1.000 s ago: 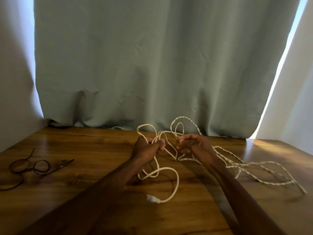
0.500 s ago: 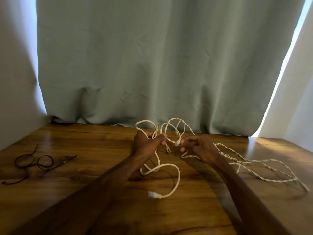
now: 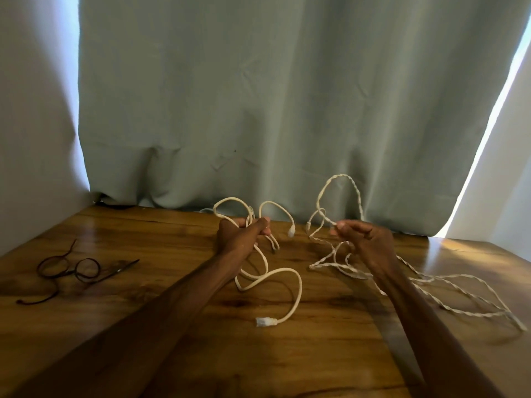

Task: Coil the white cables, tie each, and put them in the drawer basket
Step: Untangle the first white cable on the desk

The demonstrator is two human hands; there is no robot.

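Observation:
My left hand grips a smooth white cable near the table's back edge. Loops of it rise above the fist, one plug hangs at the fist's right, and the rest trails toward me to a white connector on the wood. My right hand pinches a thin twisted white cable that arches above the fingers. Its long strands spread over the table to the right. The two cables hang apart, with a gap between my hands. No drawer basket is in view.
The wooden table ends at a grey-green curtain along the back. Dark thin ties or wires lie curled at the left, with one loose dark strand nearer me. Bright window light shows at the right.
My hands, close together with the cables tangled between them, have pulled apart. The smooth cable stays with my left hand, the twisted one has gone right with my right hand.

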